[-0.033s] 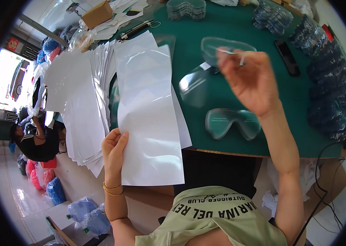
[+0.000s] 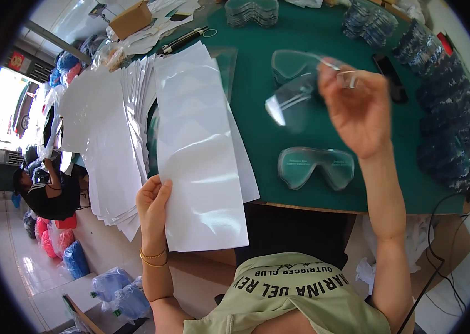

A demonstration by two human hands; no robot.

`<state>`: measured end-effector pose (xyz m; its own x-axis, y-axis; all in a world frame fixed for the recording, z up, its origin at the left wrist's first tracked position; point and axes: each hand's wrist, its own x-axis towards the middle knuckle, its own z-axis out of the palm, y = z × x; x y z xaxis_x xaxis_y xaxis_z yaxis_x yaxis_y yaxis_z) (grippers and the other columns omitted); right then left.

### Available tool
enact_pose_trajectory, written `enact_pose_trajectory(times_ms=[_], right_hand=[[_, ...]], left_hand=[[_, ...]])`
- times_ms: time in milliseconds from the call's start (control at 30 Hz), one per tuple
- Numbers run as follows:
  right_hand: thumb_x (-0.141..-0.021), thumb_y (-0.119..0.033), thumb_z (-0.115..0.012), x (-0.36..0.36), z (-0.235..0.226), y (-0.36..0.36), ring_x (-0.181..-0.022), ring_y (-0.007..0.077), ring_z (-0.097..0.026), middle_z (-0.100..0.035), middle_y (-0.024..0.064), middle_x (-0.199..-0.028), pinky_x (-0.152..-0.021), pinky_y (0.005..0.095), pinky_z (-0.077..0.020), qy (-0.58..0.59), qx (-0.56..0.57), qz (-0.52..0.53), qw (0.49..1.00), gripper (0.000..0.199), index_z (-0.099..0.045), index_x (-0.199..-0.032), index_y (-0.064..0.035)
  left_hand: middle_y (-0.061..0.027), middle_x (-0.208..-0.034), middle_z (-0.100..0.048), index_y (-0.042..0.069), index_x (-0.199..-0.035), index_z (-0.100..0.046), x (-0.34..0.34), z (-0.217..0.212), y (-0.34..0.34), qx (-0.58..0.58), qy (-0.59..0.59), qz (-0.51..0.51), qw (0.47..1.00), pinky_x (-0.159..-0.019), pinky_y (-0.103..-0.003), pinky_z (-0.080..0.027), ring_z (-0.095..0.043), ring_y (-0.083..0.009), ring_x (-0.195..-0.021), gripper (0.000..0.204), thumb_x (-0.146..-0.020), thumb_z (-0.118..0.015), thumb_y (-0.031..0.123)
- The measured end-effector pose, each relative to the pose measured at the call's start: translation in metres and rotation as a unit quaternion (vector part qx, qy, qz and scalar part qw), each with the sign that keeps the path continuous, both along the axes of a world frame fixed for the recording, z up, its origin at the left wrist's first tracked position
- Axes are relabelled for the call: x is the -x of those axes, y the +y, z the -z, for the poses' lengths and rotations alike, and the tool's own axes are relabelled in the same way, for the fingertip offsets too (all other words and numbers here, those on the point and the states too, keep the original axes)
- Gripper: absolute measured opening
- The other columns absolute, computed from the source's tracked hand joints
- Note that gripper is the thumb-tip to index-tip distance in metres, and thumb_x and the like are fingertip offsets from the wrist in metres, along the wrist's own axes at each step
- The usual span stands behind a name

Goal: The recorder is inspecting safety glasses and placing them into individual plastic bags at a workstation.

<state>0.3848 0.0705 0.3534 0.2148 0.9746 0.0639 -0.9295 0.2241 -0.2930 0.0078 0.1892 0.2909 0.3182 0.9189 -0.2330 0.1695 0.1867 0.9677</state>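
My left hand (image 2: 154, 207) pinches the lower left edge of a long white plastic bag (image 2: 199, 150), thumb on top and fingers curled behind it, and the bag stretches up and away from me over the near edge of the green table (image 2: 257, 100). To the left of that bag a fanned stack of white bags (image 2: 104, 145) hangs over the table's left side. My right hand (image 2: 357, 111) is raised above the table with its fingers closed around the side arm of a pair of clear safety goggles (image 2: 296, 92), which hang in the air, blurred, just left of my fingers. On the table below my right hand lies another clear goggle lens (image 2: 315, 166), near the front edge. Stacks of clear lenses (image 2: 452, 111) line the table's right side.
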Motion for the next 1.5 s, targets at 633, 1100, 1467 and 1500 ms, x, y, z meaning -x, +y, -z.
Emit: enact_pose_trajectory(times_ms=[633, 1100, 1467, 1500], right_hand=[[-0.076, 0.000, -0.076, 0.083, 0.016, -0.086, -0.100, 0.0272, -0.066, -0.052, 0.0115, -0.137, -0.084, 0.0333, -0.0561, -0.717, 0.029, 0.179, 0.673, 0.045, -0.058, -0.117, -0.0069], [-0.076, -0.006, -0.081, 0.026, 0.038, -0.111, -0.065, 0.0043, -0.048, -0.058, 0.0071, -0.106, -0.059, 0.0185, -0.0411, -0.469, 0.229, 0.113, 0.846, 0.043, -0.064, -0.116, -0.0020], [-0.090, -0.010, -0.069, 0.039, 0.033, -0.103, -0.059, 0.0083, -0.062, -0.067, 0.0060, -0.073, -0.053, 0.0206, -0.0511, -0.472, 0.369, 0.206, 0.773, 0.013, -0.071, -0.096, 0.0019], [-0.090, -0.010, -0.069, 0.040, 0.033, -0.102, -0.059, 0.0080, -0.061, -0.067, 0.0059, -0.074, -0.053, 0.0205, -0.0508, -0.485, 0.384, 0.207, 0.758, 0.013, -0.071, -0.096, 0.0020]], left_hand=[[-0.0209, -0.142, -0.047, 0.003, -0.149, -0.030, -0.173, -0.021, -0.123, 0.169, -0.383, 0.207, 0.884, -0.111, -0.044, -0.038, -0.045, -0.0298, -0.133, 0.079, -0.085, -0.074, 0.011], [-0.0248, -0.142, -0.047, 0.008, -0.146, -0.038, -0.183, -0.005, -0.107, 0.353, -0.579, 0.281, 0.679, -0.107, -0.051, -0.042, -0.040, -0.0472, -0.134, 0.043, -0.106, -0.029, 0.019], [-0.0101, -0.074, -0.069, -0.006, -0.110, -0.068, -0.189, -0.021, -0.096, -0.073, -0.028, 0.119, 0.990, -0.045, -0.019, -0.047, -0.061, -0.0099, -0.053, 0.020, -0.097, -0.059, 0.006], [-0.0101, -0.074, -0.069, -0.006, -0.110, -0.068, -0.190, -0.023, -0.096, -0.071, -0.027, 0.118, 0.990, -0.045, -0.019, -0.047, -0.061, -0.0099, -0.053, 0.020, -0.097, -0.059, 0.006]])
